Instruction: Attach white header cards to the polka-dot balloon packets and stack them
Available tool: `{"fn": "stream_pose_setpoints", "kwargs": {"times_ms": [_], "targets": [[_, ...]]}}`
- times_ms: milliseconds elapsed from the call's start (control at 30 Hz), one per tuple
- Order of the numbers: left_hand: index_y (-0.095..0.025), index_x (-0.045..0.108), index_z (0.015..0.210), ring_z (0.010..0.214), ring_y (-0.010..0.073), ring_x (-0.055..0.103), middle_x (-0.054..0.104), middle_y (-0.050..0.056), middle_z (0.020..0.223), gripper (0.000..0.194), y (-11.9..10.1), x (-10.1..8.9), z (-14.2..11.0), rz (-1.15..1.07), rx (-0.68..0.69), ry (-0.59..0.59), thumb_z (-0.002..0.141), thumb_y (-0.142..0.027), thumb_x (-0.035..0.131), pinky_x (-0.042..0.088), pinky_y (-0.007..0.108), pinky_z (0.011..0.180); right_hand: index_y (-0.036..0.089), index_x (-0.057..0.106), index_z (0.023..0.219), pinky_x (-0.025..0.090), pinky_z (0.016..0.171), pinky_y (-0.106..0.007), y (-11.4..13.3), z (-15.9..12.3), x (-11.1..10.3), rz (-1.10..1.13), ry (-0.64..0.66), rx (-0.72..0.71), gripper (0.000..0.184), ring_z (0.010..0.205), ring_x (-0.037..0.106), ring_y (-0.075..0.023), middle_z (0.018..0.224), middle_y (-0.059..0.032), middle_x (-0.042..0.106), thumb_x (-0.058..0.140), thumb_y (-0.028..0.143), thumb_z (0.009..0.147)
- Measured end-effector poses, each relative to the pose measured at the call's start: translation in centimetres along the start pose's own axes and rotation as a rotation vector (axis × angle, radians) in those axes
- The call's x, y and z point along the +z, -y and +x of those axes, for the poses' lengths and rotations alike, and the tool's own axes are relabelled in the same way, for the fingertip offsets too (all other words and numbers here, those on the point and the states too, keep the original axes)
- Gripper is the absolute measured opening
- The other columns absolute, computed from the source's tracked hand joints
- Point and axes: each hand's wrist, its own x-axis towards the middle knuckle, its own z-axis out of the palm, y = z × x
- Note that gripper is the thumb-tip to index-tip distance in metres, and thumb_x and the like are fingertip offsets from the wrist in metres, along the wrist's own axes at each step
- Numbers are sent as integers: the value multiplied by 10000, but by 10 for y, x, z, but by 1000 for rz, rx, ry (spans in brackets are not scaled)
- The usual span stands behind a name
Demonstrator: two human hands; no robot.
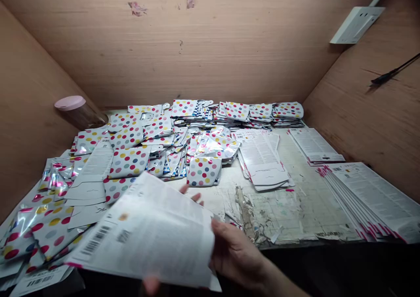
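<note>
A flat white printed carton (151, 235), with a barcode and fine text, is tilted above the front edge of the table. My right hand (236, 253) grips its right end, thumb at the edge and fingers reaching behind it. Of my left hand (151, 284) only a blurred fingertip shows, over the carton's lower edge; the other fingers are hidden. Behind the carton lie many foil packets (129, 161) with coloured dots, piled loosely. More white cartons (95, 165) lie among the packets on the left.
Neat stacks of dotted packets (238, 111) line the back wall. Cartons lie mid-table (262, 159) and in a fanned stack (374, 196) at right. A jar with a pink lid (70, 103) stands at left. A socket (357, 25) and cable (390, 75) are on the right wall.
</note>
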Motion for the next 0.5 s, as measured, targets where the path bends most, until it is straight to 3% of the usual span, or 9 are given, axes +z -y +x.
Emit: {"fn": "stream_pose_setpoints", "kwargs": {"times_ms": [67, 133, 167, 200, 267, 333, 433, 500], "targets": [[-421, 329, 1424, 1372, 462, 317, 466, 51, 1450, 1198, -20, -18, 1, -214, 80, -99, 371, -938, 571, 498, 644, 920, 162, 611, 1091, 564, 667, -381, 24, 9, -20, -439, -42, -145, 453, 806, 682, -226, 965, -120, 694, 427, 542, 927], [-502, 321, 1404, 1386, 451, 298, 360, -33, 1526, 1044, -38, -28, 0, -282, 185, -220, 476, -913, 566, 519, 641, 904, 175, 623, 1127, 529, 868, -460, 48, 27, -46, -1035, -153, -410, 368, 1046, 631, -273, 1163, -151, 649, 555, 445, 886], [-530, 308, 1399, 1392, 446, 290, 307, -66, 1550, 1014, -45, -31, -1, -273, 221, -258, 494, -896, 584, 526, 631, 910, 168, 619, 1169, 453, 990, -509, 57, 39, -59, -1327, -164, -508, 389, 1201, 543, -311, 1289, -168, 586, 618, 378, 841], [-551, 279, 1402, 1393, 442, 290, 270, -85, 1565, 1018, -50, -31, -2, -251, 243, -275, 495, -889, 594, 532, 620, 914, 146, 600, 1226, 354, 1079, -546, 63, 54, -71, -1584, -125, -555, 477, 1325, 418, -347, 1400, -185, 496, 663, 328, 790], [-565, 197, 1422, 1379, 428, 331, 275, -79, 1565, 1050, -55, -28, -2, -208, 236, -266, 499, -908, 562, 548, 597, 905, 88, 506, 1353, 217, 1146, -569, 66, 86, -89, -1934, 37, -508, 688, 1429, 207, -388, 1529, -208, 301, 690, 270, 716], [-556, 143, 1437, 1371, 395, 364, 327, -64, 1544, 1034, -54, -26, -1, -173, 240, -277, 541, -917, 513, 559, 572, 899, 42, 419, 1415, 209, 1157, -549, 60, 115, -97, -2067, 87, -473, 768, 1437, 176, -384, 1538, -232, 247, 663, 225, 710], [-473, 197, 1462, 1380, 369, 356, 449, -5, 1472, 1000, -48, -30, -1, -143, 273, -333, 604, -894, 489, 545, 551, 925, 1, 486, 1356, 289, 1132, -537, 50, 137, -94, -2059, -2, -546, 535, 1394, 314, -355, 1447, -264, 396, 488, 108, 831], [-392, 238, 1479, 1361, 385, 376, 541, 62, 1385, 980, -43, -37, -1, -95, 219, -338, 655, -909, 358, 530, 576, 919, 0, 542, 1298, 346, 1107, -528, 50, 132, -87, -2030, -31, -596, 450, 1353, 399, -329, 1374, -262, 491, 356, 59, 893]]}}
